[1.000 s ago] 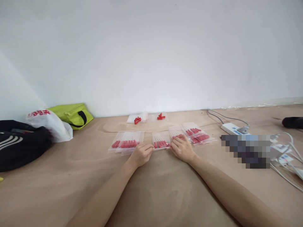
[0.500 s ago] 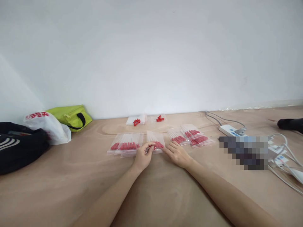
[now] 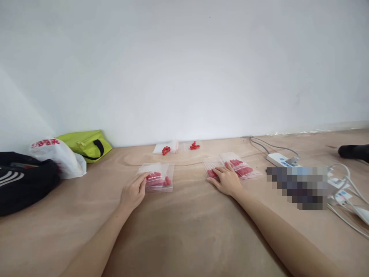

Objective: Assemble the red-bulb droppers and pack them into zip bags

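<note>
On the left pile of clear zip bags, holding red-ended pieces, my left hand has its fingers closed on the left edge of the top zip bag. Its thumb is partly hidden. My right hand lies palm down with fingers spread over a second group of zip bags with similar red contents, and it covers part of them. Thin white stems show inside some bags. Farther back, small red pieces rest on flat plastic bags, with more red pieces to their right.
A black bag, a white plastic bag and a lime-green bag stand at the left. On the right are a white power strip, cables, a blurred-out patch and a black object. A wall rises behind the table.
The middle bag has left its place between the two groups, and my left hand has moved left onto the left pile. My right hand has shifted right onto the right-hand bags.
</note>
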The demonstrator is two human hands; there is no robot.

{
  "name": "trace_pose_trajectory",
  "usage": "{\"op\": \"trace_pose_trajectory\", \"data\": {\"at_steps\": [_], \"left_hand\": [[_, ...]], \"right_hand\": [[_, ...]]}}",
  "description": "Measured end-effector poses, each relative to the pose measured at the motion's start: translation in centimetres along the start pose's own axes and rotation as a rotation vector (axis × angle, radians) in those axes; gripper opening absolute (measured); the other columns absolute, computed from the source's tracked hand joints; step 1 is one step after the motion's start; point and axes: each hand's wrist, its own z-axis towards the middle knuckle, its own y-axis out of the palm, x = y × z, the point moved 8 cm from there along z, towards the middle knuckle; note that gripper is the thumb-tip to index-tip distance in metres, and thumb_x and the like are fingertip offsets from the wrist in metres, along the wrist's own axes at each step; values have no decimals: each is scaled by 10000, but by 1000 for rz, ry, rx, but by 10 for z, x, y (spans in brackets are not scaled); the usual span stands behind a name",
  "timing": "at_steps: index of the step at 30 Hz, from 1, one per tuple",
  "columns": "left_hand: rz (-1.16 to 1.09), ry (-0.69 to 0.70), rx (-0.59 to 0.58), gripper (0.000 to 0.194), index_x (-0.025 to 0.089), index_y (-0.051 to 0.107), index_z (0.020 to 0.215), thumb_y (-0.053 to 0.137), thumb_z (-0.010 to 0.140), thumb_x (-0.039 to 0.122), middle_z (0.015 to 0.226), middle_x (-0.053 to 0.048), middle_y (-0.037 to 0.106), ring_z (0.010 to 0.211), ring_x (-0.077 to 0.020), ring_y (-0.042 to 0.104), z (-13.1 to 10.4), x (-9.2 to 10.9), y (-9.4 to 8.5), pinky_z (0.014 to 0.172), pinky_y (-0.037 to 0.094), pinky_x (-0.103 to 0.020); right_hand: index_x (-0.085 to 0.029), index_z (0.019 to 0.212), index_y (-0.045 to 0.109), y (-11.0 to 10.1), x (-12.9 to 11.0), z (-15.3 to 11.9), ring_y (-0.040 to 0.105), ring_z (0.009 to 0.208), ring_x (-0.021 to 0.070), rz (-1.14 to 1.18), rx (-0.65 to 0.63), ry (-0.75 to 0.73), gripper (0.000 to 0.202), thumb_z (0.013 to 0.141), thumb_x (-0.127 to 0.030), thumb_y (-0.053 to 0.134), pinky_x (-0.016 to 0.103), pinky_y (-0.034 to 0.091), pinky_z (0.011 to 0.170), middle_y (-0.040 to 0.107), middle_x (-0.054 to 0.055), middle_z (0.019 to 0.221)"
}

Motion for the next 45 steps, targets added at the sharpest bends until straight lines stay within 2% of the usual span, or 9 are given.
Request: {"op": "trace_pose_trajectory", "data": {"at_steps": [5, 8, 12, 16, 21, 27, 35, 39, 45], "left_hand": [[268, 161, 258, 203, 211, 642, 937, 494, 799, 217, 978, -94, 641, 814, -254, 570, -8, 50, -16, 732, 431, -408], [-5, 375, 91, 196, 192, 626, 923, 479, 795, 168, 950, -84, 620, 894, -226, 559, -10, 99, 12, 815, 440, -382], [-263, 284, -140, 286, 178, 551, 1063, 507, 782, 191, 1079, -86, 566, 987, -203, 545, -3, 127, 55, 842, 470, -329], [-380, 227, -224, 238, 179, 581, 1011, 522, 780, 185, 1061, -77, 590, 941, -197, 583, 6, 132, 74, 823, 495, -333], [-414, 201, -299, 289, 169, 582, 1057, 550, 781, 245, 1110, -93, 590, 994, -212, 572, 7, 127, 76, 864, 478, -365], [-413, 172, -328, 355, 172, 572, 1087, 592, 749, 278, 1132, -95, 580, 1025, -219, 555, 5, 124, 78, 882, 469, -373], [-336, 277, -206, 295, 179, 586, 1042, 586, 757, 252, 1077, -79, 612, 962, -194, 594, 5, 130, 71, 834, 507, -325], [-212, 434, -49, 195, 163, 606, 973, 465, 845, 206, 954, -68, 661, 843, -159, 638, 3, 137, 60, 744, 541, -276], [-137, 582, 26, 263, 162, 629, 908, 368, 890, 141, 856, -60, 686, 777, -150, 655, 0, 137, 55, 670, 542, -254]], "right_hand": [[-195, 1072, 567, 4, -25, 1, 512, 968, 244, 170, -23, -12, 419, 796, -490, 456, 421, 354, 881, 590, 101, 1027], [-180, 1147, 522, 9, -46, 2, 491, 997, 239, 340, -45, -92, 455, 783, -452, 499, 386, 410, 840, 558, 115, 1073], [-151, 1142, 527, 13, -54, 4, 493, 1020, 229, 534, -31, -115, 436, 756, -353, 561, 385, 418, 871, 545, 129, 1094], [-177, 1121, 547, 12, -41, 5, 515, 1028, 215, 700, -25, -75, 452, 681, -243, 626, 371, 425, 887, 540, 111, 1116], [-236, 1119, 558, 10, -32, 1, 530, 1024, 180, 823, -83, -90, 554, 620, -11, 470, 331, 465, 831, 538, 65, 1138], [-221, 980, 631, 11, -30, -1, 546, 1009, 171, 846, -27, -104, 511, 580, 23, 428, 315, 463, 833, 574, 56, 1088], [-207, 788, 617, 10, -29, 1, 601, 797, 149, 787, 65, -72, 166, 774, -139, 466, 288, 481, 726, 644, 47, 854], [-199, 743, 583, 8, -25, 1, 595, 739, 149, 795, 78, -16, 117, 793, -186, 478, 280, 477, 677, 642, 40, 793], [-205, 801, 575, 8, -23, 0, 597, 780, 155, 802, 86, -42, 90, 780, -183, 489, 290, 491, 697, 639, 37, 828]]}}
